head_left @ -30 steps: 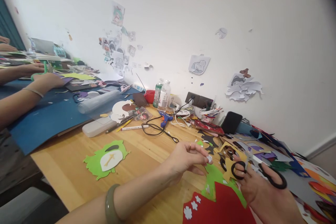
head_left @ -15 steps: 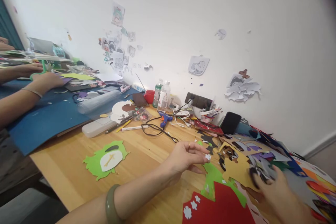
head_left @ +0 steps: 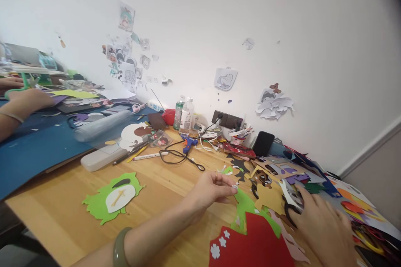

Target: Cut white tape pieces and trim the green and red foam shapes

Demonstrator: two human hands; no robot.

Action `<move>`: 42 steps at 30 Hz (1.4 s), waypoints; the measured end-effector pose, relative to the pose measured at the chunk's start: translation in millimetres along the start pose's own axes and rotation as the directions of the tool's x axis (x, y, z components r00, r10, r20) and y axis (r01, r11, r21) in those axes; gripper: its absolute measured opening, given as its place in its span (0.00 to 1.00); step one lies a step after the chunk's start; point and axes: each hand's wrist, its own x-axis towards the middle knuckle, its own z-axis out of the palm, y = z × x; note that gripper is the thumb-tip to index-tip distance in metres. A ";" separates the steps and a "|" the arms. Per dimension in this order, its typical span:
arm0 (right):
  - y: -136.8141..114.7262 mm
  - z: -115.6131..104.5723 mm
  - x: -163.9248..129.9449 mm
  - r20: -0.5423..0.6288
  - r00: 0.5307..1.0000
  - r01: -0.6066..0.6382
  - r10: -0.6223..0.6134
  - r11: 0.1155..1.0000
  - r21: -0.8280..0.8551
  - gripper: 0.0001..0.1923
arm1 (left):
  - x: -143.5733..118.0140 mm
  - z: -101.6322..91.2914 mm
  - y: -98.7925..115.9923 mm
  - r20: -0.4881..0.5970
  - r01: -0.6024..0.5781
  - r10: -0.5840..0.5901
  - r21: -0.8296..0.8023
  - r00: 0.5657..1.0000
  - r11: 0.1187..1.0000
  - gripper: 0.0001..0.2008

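Note:
My left hand [head_left: 216, 190], with a green bangle on its wrist, pinches a tiny white paper piece [head_left: 234, 187] between thumb and fingertips. Over the right part of the table, my right hand [head_left: 326, 223] is closed at the black handle of a pair of scissors [head_left: 292, 209]; its fingers partly hide the grip. Between the hands lie a bright green paper scrap [head_left: 246, 204] and a red sheet [head_left: 250, 244]. White paper flowers [head_left: 215, 251] rest along the red sheet's left side. A green paper cutout [head_left: 94, 200] with a white oval lies to the left.
Coloured paper offcuts [head_left: 313, 171] pile up on the right. Toward the wall stand bottles [head_left: 186, 117], a blue glue gun [head_left: 189, 144] with its black cord, and a phone [head_left: 263, 144]. At far left, another person's hand [head_left: 31, 100] is beside green-handled scissors [head_left: 23, 85].
The view has swung slightly right. My left fingertips have closed more tightly around the white piece. My right hand has turned a little, showing more of its back and the scissors more clearly.

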 end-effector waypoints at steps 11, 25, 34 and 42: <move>-71.7 -11.7 -15.6 -0.492 0.823 0.165 -0.284 0.948 -0.271 0.31 | -2.3 26.7 -8.3 -0.006 -0.127 0.127 0.038 0.992 0.991 0.13; -68.7 -21.3 -18.6 -0.443 0.875 0.093 -0.197 0.965 -0.245 0.27 | 17.8 19.5 11.0 -0.151 -0.246 0.257 0.091 0.954 0.965 0.12; -44.8 -15.3 0.7 0.054 0.907 -0.375 0.418 0.742 0.556 0.30 | 114.8 26.5 -21.8 -0.086 -0.050 0.075 0.261 0.993 0.964 0.13; -24.6 -13.9 4.1 0.451 0.815 -0.519 0.365 0.113 0.847 0.31 | 88.2 43.1 -26.9 0.055 -0.020 0.011 0.176 0.998 0.984 0.11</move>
